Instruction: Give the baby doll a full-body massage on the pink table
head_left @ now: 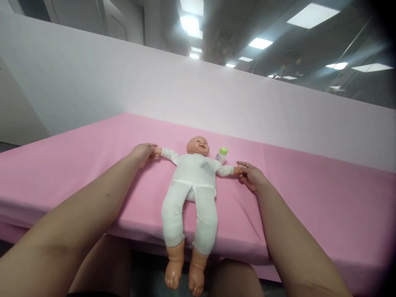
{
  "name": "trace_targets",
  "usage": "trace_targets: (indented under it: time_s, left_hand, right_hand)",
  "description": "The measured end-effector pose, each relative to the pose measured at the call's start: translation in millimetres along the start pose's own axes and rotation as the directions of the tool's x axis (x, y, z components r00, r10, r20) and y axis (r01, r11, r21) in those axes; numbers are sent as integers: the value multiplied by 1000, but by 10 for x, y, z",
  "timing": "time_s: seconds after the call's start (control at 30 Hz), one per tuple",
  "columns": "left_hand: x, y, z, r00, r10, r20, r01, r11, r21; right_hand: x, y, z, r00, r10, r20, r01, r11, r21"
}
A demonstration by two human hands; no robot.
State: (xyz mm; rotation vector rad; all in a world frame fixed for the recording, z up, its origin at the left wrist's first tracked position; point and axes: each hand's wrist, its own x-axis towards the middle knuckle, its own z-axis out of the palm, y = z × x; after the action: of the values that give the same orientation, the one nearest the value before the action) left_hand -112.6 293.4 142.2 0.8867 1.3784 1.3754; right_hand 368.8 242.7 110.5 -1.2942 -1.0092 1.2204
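A baby doll [196,173] with a white cloth body lies on its back on a pink-covered table [93,152]. Its head points to the wall and its bare feet hang over the front edge. Both its arms are stretched out sideways. My left hand [144,154] is closed around the doll's hand on the left side. On the other side, my right hand [251,175] pinches the doll's other hand between thumb and fingers. Beside the doll's head and shoulder lies a small bottle [221,155] with a green cap, touched by neither hand.
A pale low wall [192,95] runs along the back of the table. Above it a dark glass pane [278,45] shows ceiling lights. My legs [235,280] are under the front edge, near the doll's feet.
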Motion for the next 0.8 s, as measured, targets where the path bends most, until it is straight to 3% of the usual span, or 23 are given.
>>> trace_targets:
  time_s: [0.13, 0.23, 0.37, 0.5, 0.8]
  left_hand:
    - [-12, -46, -58, 997, 35, 69, -32, 998, -52]
    - [16, -80, -97, 990, 59, 125, -52, 997, -64]
    - [17, -83, -109, 984, 88, 152, -85, 996, -32]
    - [-40, -44, -73, 991, 93, 97, -92, 996, -17]
    - [16, -11, 17, 999, -1, -42, 1, 1000, 3]
  right_hand:
    - [-35, 15, -43, 966, -5, 259, -8, 999, 48]
    - [-57, 9, -44, 955, 19, 297, -22, 1000, 6]
    - [-60, 14, -35, 957, -5, 291, 29, 996, -78]
    - [-52, 32, -34, 968, -18, 249, 55, 989, -140]
    - [-8, 32, 6, 1000, -27, 9, 28, 992, -124]
